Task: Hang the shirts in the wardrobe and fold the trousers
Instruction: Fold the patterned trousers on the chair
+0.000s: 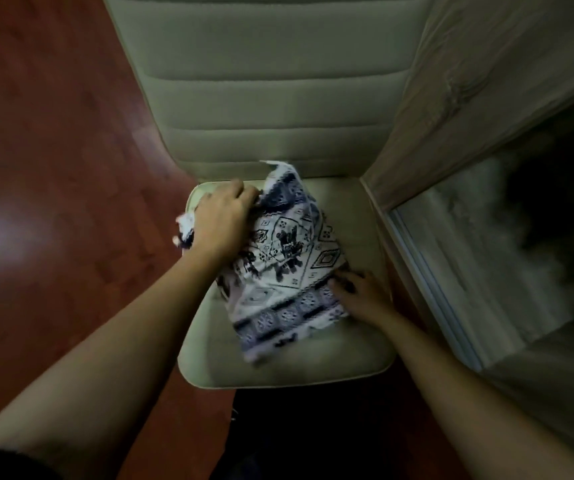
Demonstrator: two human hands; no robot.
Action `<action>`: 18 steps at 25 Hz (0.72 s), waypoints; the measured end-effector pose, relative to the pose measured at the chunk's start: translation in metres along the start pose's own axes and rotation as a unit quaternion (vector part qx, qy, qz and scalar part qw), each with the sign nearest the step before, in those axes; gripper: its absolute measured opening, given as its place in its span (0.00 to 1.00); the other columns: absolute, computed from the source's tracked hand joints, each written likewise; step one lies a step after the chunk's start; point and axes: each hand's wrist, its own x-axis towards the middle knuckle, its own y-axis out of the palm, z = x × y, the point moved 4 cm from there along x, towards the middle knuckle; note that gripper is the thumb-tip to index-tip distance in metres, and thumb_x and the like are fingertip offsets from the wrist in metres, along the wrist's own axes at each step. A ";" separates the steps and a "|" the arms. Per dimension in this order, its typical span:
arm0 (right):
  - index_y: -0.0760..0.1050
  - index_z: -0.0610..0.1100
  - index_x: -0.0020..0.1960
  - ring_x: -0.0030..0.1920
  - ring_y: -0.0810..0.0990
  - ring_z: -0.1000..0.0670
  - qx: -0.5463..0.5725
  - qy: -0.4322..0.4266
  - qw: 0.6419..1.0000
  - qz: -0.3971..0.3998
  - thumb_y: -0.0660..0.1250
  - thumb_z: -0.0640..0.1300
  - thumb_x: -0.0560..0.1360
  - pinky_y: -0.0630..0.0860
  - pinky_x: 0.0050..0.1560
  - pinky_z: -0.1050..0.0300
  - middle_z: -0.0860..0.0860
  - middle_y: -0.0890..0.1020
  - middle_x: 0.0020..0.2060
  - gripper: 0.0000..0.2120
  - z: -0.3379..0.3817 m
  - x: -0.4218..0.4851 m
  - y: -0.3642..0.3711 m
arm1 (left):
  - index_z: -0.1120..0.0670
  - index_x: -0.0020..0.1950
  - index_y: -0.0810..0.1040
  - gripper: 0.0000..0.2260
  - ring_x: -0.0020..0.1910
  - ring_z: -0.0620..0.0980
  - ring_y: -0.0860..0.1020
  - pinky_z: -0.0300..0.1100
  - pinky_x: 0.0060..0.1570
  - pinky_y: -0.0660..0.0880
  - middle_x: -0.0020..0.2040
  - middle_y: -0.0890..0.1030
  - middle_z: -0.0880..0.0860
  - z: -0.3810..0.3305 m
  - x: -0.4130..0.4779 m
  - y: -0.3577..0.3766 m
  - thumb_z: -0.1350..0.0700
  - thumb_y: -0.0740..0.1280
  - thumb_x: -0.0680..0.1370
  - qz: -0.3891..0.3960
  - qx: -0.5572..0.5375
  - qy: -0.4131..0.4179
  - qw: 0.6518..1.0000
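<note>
Fingers of left hand (223, 220) and right hand (361, 296) grasp opposite edges of the patterned garment (289, 258), chair seat (358, 216) showing around.

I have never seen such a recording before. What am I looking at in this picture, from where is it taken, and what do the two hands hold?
There is no machine. A person wears a camera on the head, so the single picture looks down along the person's own arms. A pale cushioned chair stands on a red-brown floor. On its seat lies a white and dark blue patterned garment; the blur hides whether it is a shirt or trousers. The left hand grips a bunch of the cloth at its upper left. The right hand rests at the lower right edge; whether it pinches the cloth is unclear. On the right is a pale wooden panel, perhaps the wardrobe.
</note>
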 end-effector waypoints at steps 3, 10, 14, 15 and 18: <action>0.69 0.48 0.67 0.59 0.73 0.51 0.296 0.034 0.954 0.032 0.47 0.61 0.79 0.68 0.64 0.54 0.54 0.73 0.60 0.26 0.007 -0.010 0.010 | 0.56 0.51 0.75 0.10 0.37 0.55 0.75 0.46 0.39 0.72 0.41 0.78 0.58 -0.027 -0.015 -0.004 0.55 0.60 0.73 -0.111 0.096 0.176 0.973; 0.65 0.47 0.72 0.64 0.73 0.50 0.471 0.054 0.879 -0.037 0.47 0.78 0.66 0.66 0.68 0.48 0.52 0.78 0.62 0.46 -0.013 -0.009 0.018 | 0.55 0.62 0.69 0.22 0.46 0.54 0.78 0.46 0.46 0.76 0.55 0.77 0.57 -0.037 -0.141 0.080 0.48 0.65 0.71 0.073 0.063 0.102 0.990; 0.64 0.49 0.71 0.64 0.65 0.59 0.369 0.012 0.927 -0.073 0.53 0.71 0.72 0.59 0.66 0.62 0.60 0.68 0.63 0.36 0.002 -0.019 0.013 | 0.56 0.64 0.72 0.22 0.48 0.55 0.77 0.47 0.49 0.72 0.60 0.76 0.57 -0.046 -0.147 0.081 0.48 0.60 0.73 0.094 0.019 0.109 0.989; 0.67 0.49 0.67 0.60 0.68 0.58 0.344 0.007 0.932 -0.110 0.54 0.67 0.74 0.61 0.59 0.64 0.59 0.71 0.58 0.30 0.004 -0.020 0.011 | 0.55 0.62 0.74 0.20 0.48 0.55 0.77 0.48 0.49 0.68 0.59 0.77 0.55 -0.045 -0.139 0.072 0.49 0.61 0.73 0.064 0.007 0.103 0.993; 0.71 0.49 0.56 0.56 0.77 0.47 0.287 0.017 0.930 -0.229 0.57 0.66 0.74 0.68 0.50 0.59 0.51 0.78 0.52 0.23 0.018 -0.026 0.012 | 0.54 0.60 0.75 0.16 0.55 0.55 0.72 0.49 0.52 0.63 0.59 0.75 0.55 -0.014 -0.113 0.042 0.50 0.61 0.74 -0.052 -0.052 -0.175 0.982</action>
